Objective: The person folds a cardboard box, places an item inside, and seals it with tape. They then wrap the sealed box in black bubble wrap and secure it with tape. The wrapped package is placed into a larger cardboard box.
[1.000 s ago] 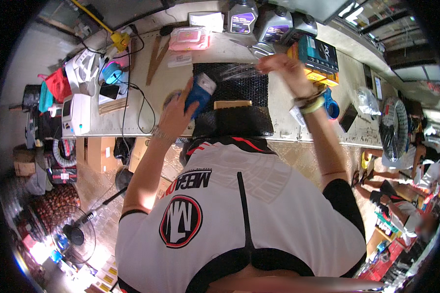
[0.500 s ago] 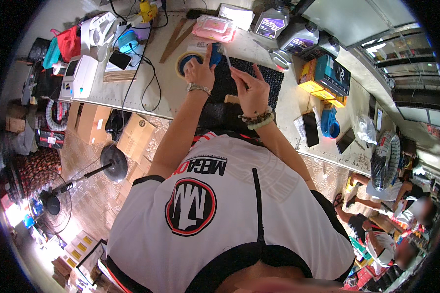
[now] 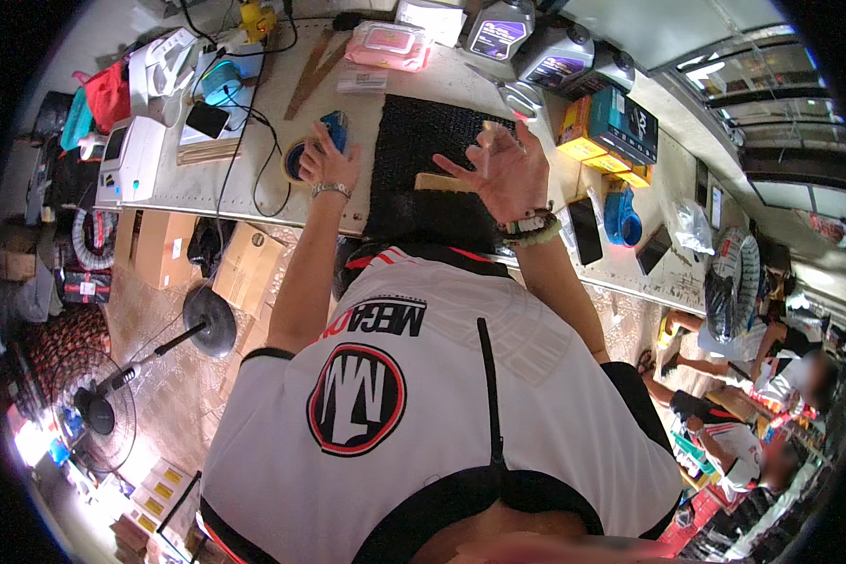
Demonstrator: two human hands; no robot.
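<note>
Lying between both hands, the black bubble wrap (image 3: 418, 132) runs lengthwise away from the person on the bench (image 3: 365, 122). The right hand (image 3: 512, 174) is nearer, over its right side, splayed, with no grip visible. The left hand (image 3: 329, 169), beyond its left edge, covers a blue object (image 3: 336, 122); grip cannot be told.

The left hand (image 3: 327, 165) is at a blue tape dispenser (image 3: 335, 122) on the counter (image 3: 271, 150), with a cream-edged tape roll (image 3: 288, 165) just beside it to the left. The right hand (image 3: 517, 175), thumb stretched left, is raised over black bubble wrap (image 3: 418, 127); blur makes it hard to tell whether clear tape clings to its fingers. A flat tan piece (image 3: 439, 182) lies on the wrap. Farther back are a pink wipes pack (image 3: 388, 47), scissors (image 3: 517, 100) and grey bottles (image 3: 555, 58); a black smartphone (image 3: 586, 232) lies right of the hands.
</note>
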